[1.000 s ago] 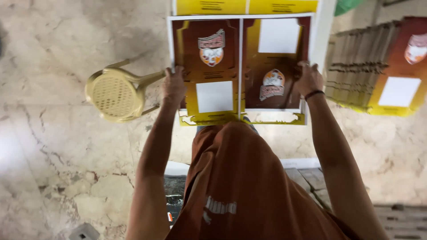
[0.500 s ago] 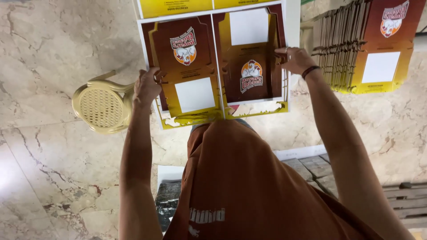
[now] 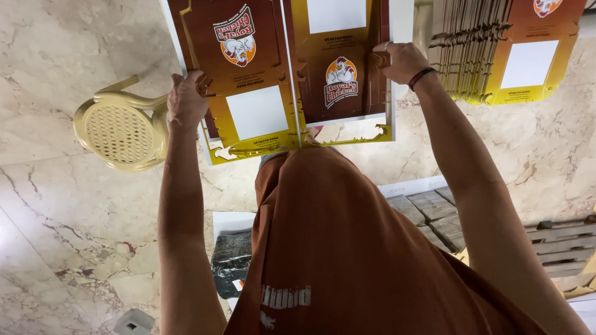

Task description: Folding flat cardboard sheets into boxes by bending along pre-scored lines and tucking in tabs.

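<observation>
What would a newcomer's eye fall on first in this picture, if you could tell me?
First, the large printed cardboard sheet, brown and yellow with white panels, held up at top centre by the left hand and right hand at its side edges. Next, the cream plastic chair at left, and the stack of sheets at upper right.

Two hands (left hand (image 3: 185, 102), right hand (image 3: 402, 61)), one printed cardboard sheet (image 3: 282, 74), one plastic stool (image 3: 121, 130), one stack of flat cartons (image 3: 496, 49).

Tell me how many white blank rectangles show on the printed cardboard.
3: one on the held sheet near the left hand, one at its top, one on the stack at right. Others may be hidden.
</observation>
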